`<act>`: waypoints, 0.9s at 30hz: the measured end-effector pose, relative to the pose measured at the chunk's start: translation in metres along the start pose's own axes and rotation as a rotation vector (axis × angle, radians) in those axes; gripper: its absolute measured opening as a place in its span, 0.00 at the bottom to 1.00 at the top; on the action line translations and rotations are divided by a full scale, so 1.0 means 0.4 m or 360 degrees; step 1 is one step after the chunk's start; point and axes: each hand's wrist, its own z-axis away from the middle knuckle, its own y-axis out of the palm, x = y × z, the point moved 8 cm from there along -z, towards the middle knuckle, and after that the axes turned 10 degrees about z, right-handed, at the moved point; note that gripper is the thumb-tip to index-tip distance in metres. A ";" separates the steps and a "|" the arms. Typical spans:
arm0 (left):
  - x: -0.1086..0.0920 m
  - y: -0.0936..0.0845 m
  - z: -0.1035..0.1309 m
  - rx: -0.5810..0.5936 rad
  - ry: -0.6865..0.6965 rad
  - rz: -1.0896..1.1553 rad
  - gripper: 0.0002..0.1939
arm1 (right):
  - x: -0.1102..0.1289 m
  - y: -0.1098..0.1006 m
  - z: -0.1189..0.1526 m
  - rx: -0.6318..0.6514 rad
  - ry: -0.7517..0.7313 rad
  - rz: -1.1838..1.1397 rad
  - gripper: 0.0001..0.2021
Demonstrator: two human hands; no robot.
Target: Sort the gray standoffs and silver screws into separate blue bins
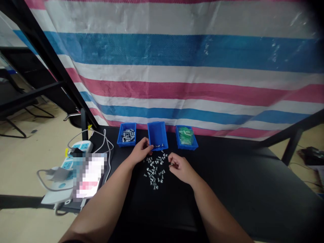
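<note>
Loose metal screws (152, 172) lie scattered on the black table between my hands. My left hand (140, 150) is curled at the near left corner of the middle blue bin (157, 131), with thumb and fingers closed on its edge. That bin tilts toward me, and a few screws rest along its near side. To the right of the pile, my right hand (181, 167) pinches a small metal piece that looks like a screw (173, 164); my fingers partly cover it.
At the left stands a blue bin (118, 139) of small metal cylinders. A blue bin (189, 147) at the right holds green plastic packets. A power strip (66, 164), cables and a blurred bright screen (91, 175) lie at the table's left. Striped sheeting (177, 54) hangs behind.
</note>
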 end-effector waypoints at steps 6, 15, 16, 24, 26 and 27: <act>-0.003 0.000 -0.002 -0.0003 0.0001 -0.0010 0.18 | 0.006 0.030 -0.050 -0.0062 0.0060 -0.0631 0.16; 0.004 -0.004 -0.004 0.0015 0.0010 -0.0021 0.17 | 0.034 -0.005 -0.021 -0.0122 -0.0072 0.0233 0.03; 0.005 -0.004 -0.004 0.0015 0.0009 -0.0016 0.16 | 0.039 0.000 -0.017 -0.0080 -0.0105 0.0339 0.03; -0.001 0.000 -0.004 0.0007 0.0004 -0.0009 0.17 | 0.058 0.042 -0.038 -0.0043 -0.0120 0.0692 0.07; -0.002 0.001 -0.003 0.0008 0.0003 -0.0014 0.17 | 0.066 0.045 -0.039 -0.0058 -0.0137 0.0689 0.06; -0.002 0.001 -0.003 0.0005 0.0000 -0.0017 0.17 | 0.070 0.044 -0.037 -0.0069 -0.0147 0.0664 0.05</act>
